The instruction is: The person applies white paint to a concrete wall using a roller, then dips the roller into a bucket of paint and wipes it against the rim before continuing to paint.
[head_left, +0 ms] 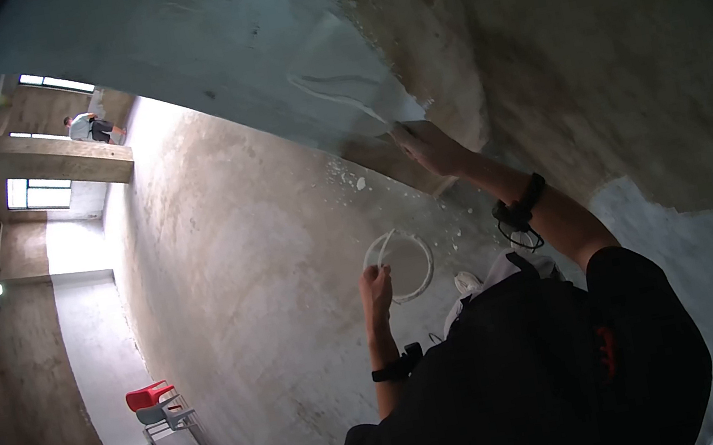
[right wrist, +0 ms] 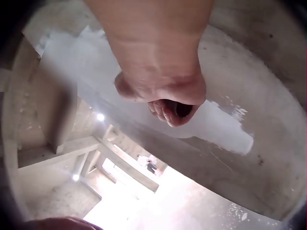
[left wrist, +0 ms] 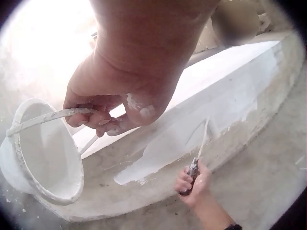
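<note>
Two hands of ours work well apart: the left hand (left wrist: 120, 91) curls round the handle (left wrist: 43, 120) of a white bucket (left wrist: 10, 165) hanging above the floor (head_left: 256, 239); the right grips a scraper (left wrist: 194, 167) at the smeared wall (left wrist: 165, 148). We judge the bucket stiff, its coated rim slippery, so best carried by its handle; the thin blade probably flexes.
</note>
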